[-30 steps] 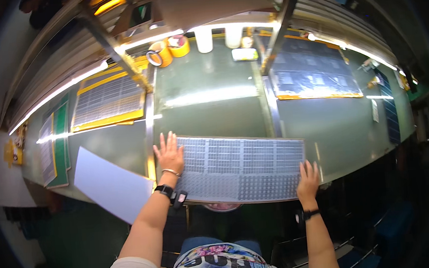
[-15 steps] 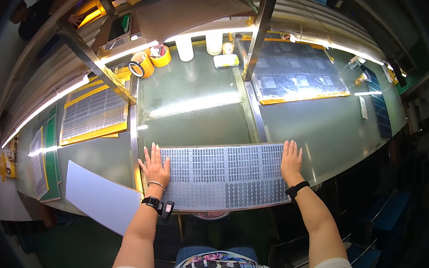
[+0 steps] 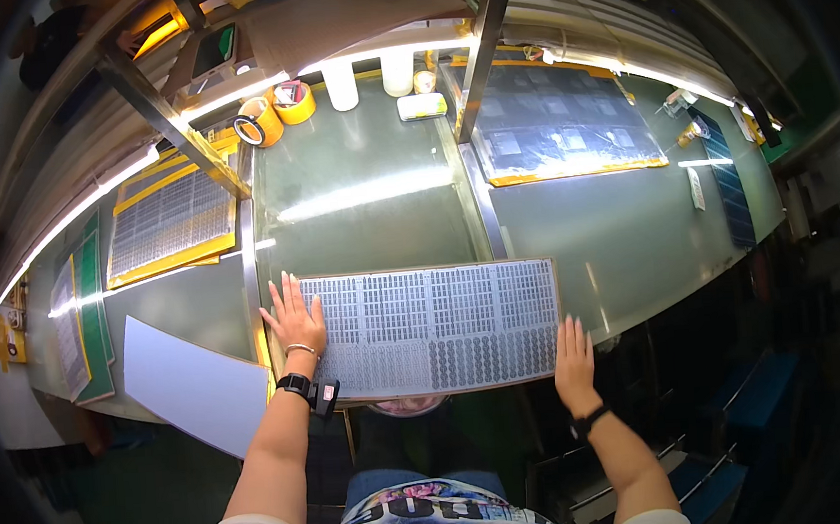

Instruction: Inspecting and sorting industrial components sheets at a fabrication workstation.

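Observation:
A long rectangular sheet (image 3: 433, 305), pale with rows of dark printed shapes, lies flat across the near edge of the glass-like table. Its upper part carries small bar-like blocks, its lower part round and finer ones. My left hand (image 3: 295, 321) rests along the sheet's left edge, fingers stretched out, thumb apart. At the lower right corner is my right hand (image 3: 574, 360), fingers straight and pointing away from me, its side against the sheet's edge. Neither hand grasps anything. A plain pale board (image 3: 195, 385) lies just left of my left forearm, jutting over the table's front edge.
Orange tape rolls (image 3: 267, 123), white cylinders (image 3: 341, 87) and a small white packet (image 3: 422, 107) stand at the back. Patterned sheets with yellow edges (image 3: 172, 219) lie left, a wrapped panel (image 3: 566, 125) right. Metal posts (image 3: 486, 53) carry a shelf and lamps above.
My right hand has slid toward me, from the sheet's upper right edge to its lower right corner. My left hand stays at the left edge. The whole view has shifted slightly.

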A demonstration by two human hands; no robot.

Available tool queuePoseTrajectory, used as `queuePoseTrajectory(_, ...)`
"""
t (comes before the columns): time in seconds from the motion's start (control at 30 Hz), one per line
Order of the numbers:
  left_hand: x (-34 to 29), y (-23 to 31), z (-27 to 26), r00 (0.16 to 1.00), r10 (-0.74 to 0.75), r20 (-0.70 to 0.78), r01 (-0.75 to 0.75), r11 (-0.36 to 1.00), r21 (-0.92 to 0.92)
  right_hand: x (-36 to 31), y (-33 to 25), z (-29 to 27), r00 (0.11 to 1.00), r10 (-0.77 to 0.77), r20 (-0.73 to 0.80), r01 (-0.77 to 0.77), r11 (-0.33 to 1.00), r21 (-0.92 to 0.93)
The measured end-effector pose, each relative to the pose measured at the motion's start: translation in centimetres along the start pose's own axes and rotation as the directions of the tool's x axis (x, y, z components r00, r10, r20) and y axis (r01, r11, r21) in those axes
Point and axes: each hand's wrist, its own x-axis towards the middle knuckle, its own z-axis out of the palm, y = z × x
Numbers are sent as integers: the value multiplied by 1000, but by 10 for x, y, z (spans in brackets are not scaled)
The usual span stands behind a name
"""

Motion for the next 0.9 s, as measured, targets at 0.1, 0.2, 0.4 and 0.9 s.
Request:
queuePoseTrajectory(0.1,-2,-8,0,1000,-27,8,26,999,46,-70,-6,-10,999,-21,43,16,994,107)
queuePoseTrajectory(0.2,-16,-14,-3,995,-81,52,77,994,81,-80,3,5,976,217,-21,-175,836,520)
queuePoseTrajectory(0.4,-158,-21,-26,985,26,173,-16,998,-55,-42,29,58,676,137,724,-645,-365,671)
queuePoseTrajectory(0.9,-182,-29,-7,536,-252,806,606,-549,-575,-67,58,-63,674,-404,618,-693,-57,719)
